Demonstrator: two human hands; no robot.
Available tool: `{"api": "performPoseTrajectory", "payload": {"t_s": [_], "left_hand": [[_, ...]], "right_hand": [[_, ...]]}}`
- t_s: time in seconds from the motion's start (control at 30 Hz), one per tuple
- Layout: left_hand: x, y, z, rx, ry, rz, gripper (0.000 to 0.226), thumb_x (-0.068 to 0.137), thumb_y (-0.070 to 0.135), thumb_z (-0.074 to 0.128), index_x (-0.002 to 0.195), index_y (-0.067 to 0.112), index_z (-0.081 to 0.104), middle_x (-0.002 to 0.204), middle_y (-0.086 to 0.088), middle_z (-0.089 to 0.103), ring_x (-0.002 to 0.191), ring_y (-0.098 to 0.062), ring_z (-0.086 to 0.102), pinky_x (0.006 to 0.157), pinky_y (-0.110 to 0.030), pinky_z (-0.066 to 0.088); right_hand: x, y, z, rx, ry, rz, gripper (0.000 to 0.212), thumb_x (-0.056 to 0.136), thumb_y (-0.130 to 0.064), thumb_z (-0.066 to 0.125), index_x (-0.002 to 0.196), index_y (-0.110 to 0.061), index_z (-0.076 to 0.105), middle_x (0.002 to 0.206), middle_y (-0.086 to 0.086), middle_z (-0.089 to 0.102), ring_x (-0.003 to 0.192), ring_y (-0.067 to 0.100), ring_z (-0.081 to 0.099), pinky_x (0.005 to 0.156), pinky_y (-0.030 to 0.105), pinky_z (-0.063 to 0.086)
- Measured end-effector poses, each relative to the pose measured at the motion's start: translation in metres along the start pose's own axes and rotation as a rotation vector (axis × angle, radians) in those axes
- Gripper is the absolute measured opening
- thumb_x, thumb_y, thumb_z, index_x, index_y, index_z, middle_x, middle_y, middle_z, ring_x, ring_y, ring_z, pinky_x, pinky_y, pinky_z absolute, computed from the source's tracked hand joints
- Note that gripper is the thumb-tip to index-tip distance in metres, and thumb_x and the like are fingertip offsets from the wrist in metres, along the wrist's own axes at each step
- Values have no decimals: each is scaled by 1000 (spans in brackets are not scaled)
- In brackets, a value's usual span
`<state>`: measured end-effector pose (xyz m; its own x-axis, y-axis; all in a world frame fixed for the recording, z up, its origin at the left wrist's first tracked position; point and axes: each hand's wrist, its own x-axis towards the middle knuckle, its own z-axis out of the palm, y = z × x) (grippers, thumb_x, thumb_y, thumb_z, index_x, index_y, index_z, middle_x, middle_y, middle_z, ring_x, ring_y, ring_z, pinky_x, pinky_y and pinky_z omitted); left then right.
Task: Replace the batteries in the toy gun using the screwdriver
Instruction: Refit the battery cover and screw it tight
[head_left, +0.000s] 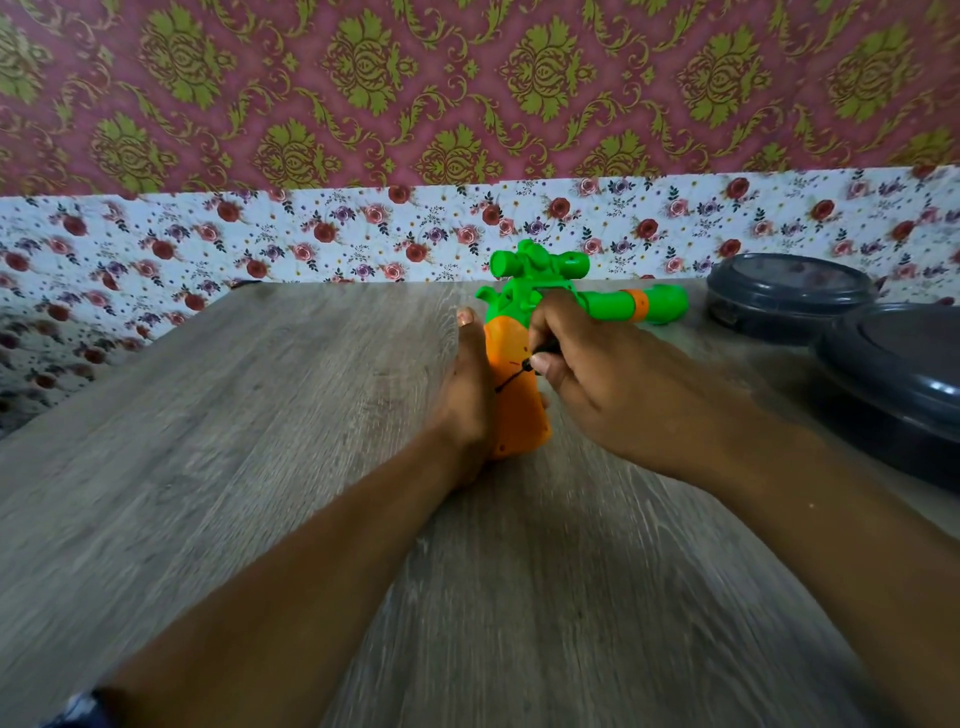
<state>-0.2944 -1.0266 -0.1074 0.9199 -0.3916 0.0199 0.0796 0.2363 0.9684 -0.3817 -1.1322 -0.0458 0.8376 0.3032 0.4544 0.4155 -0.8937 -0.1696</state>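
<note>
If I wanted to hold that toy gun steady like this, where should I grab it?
Probably the orange grip, from the left, as the left hand does now. It is the broad part nearest you, and that side leaves its face free for the screwdriver in the right hand.

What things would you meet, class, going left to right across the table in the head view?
Left hand → orange grip of the toy gun → right hand with the screwdriver → green barrel → two dark lidded containers.

Wooden table (260, 415) bears toy gun (519, 415), dark containers (789, 296).
</note>
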Motion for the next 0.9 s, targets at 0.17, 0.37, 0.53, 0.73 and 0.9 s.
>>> {"api": "performPoseTrajectory", "payload": {"t_s": [0.17,0.37,0.53,0.73,0.9], "left_hand": [[-4,3,2,-28,10,-22,71,92,64,11,129,20,53,128,-12,60,118,-28,57,104,-52,40],[-7,7,3,5,23,-11,59,99,44,11,99,16,63,94,-11,69,86,-20,65,79,-33,51],[-9,6,6,10,23,6,57,99,44,10,89,19,60,78,-4,67,74,-15,62,69,-27,47],[-14,10,9,-28,-11,6,58,99,41,9,90,12,58,83,-15,66,86,-24,62,71,-27,44],[-19,12,10,-17,-38,-5,63,100,40,8,111,-5,51,100,-22,63,76,-6,66,58,-21,52]], "right_hand": [[0,-6,5,-138,117,-46,19,93,-32,43,105,-18,43,80,15,61,71,38,58,55,36,38],[-2,-5,5,-267,155,20,36,93,-48,37,97,-15,49,79,14,63,73,35,60,49,30,29],[-1,-4,4,19,48,26,18,94,-35,39,102,-19,37,71,-7,47,70,28,52,63,39,42],[1,-5,8,-7,138,-34,17,89,-32,40,92,-17,46,73,10,61,65,34,55,56,45,46],[0,-12,15,-110,256,-51,19,85,-30,48,87,-11,53,58,14,58,52,37,55,45,32,32]]}}
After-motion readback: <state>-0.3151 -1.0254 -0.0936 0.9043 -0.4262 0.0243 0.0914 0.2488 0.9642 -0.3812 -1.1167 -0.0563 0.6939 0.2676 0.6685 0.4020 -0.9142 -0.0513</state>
